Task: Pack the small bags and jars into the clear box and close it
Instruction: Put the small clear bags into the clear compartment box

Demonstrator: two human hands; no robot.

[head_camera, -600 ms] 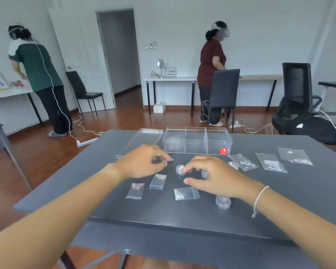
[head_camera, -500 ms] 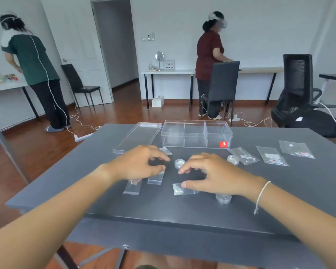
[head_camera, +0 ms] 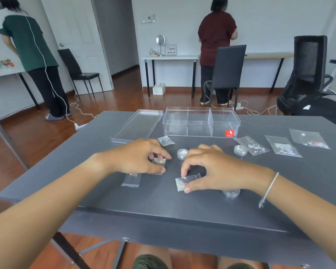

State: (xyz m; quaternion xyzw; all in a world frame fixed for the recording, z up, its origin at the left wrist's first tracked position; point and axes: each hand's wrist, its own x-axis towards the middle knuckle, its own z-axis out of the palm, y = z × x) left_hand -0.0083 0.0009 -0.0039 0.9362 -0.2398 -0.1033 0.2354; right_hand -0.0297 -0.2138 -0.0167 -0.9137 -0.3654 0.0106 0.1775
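Plastic made up nearly everything on the matte grey table point(head_camera: 182, 206): a clear box point(head_camera: 201, 122) with straight walls, inner dividers and a red sticker sat open at the far edge, and its flat rectangular lid point(head_camera: 137, 125) lay just beside it to the left. Thin glossy bags lay flat around the hands, three of them point(head_camera: 251, 145) in a row at the right and one point(head_camera: 165, 140) near the lid. Small round jars point(head_camera: 182, 154) with clear lids stood between them.

The left hand point(head_camera: 138, 157) had thumb and forefinger curled together, pinching a small square bag point(head_camera: 158, 165) against the table. The right hand point(head_camera: 211, 169) pinched another bag point(head_camera: 182, 183) between thumb and fingertips, the remaining fingers arched loosely above it. Another bag point(head_camera: 131, 180) lay partly under the left hand, and a jar point(head_camera: 231, 193) sat half hidden under the right wrist.
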